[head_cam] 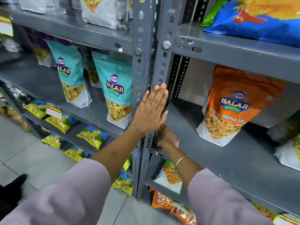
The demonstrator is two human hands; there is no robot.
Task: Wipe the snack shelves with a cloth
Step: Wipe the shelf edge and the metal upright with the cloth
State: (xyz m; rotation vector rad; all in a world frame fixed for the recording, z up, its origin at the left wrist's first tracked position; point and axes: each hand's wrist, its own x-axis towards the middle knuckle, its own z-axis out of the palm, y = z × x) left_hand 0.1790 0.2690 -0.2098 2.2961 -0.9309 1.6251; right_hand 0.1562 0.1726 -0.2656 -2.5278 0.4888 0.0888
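Note:
My left hand point(151, 109) lies flat, fingers together, against the grey slotted upright post point(159, 65) between two shelf bays. A dark cloth point(168, 101) shows as a thin strip along the edge of its fingers, pressed between palm and post. Just below, my right hand point(166, 138) is curled at the post where the grey middle shelf point(211, 143) meets it. A dark strip of the cloth shows beside its knuckles. Most of the cloth is hidden under both hands.
Teal Balaji snack bags point(116, 90) stand on the left bay's shelf, close to my left hand. An orange Balaji bag point(230, 108) stands on the right bay's shelf. Yellow packets point(91, 135) fill lower shelves, and a blue bag point(253, 21) lies above. The floor is tiled.

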